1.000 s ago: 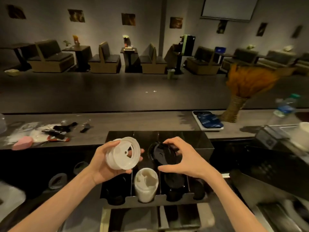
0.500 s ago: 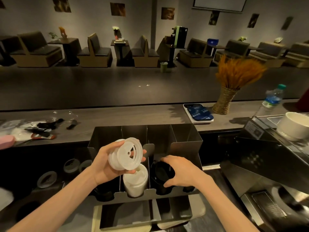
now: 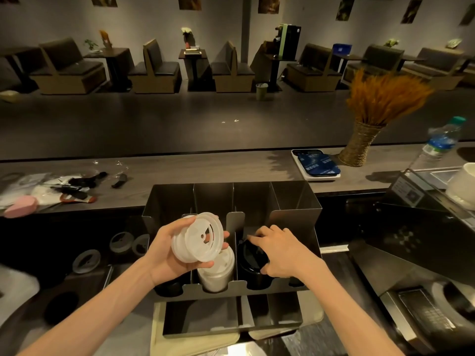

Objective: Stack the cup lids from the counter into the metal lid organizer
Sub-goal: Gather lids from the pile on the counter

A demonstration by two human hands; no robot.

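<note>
Organizer: dark sheet-metal lid organizer with four upright-walled slots point(image 3: 295, 204), directly ahead of and beneath both sets of fingers.
White stack in slot: column of translucent white plastic cup lids point(image 3: 216, 273), second slot from left, just below left fingertips.
Held white lids: short stack of translucent white round lids point(image 3: 198, 237), tilted on edge, faces turned toward camera.
Black lids: glossy black round plastic lids point(image 3: 252, 255), third slot, tilted, under right fingers.
Left hand point(image 3: 167, 253): curled round the held white stack, gripping.
Right hand point(image 3: 280, 250): fingers bent over black lids, pressing them down.
Key relation: white column just below-right of left fingers; probably tip stack flat, lower.
</note>
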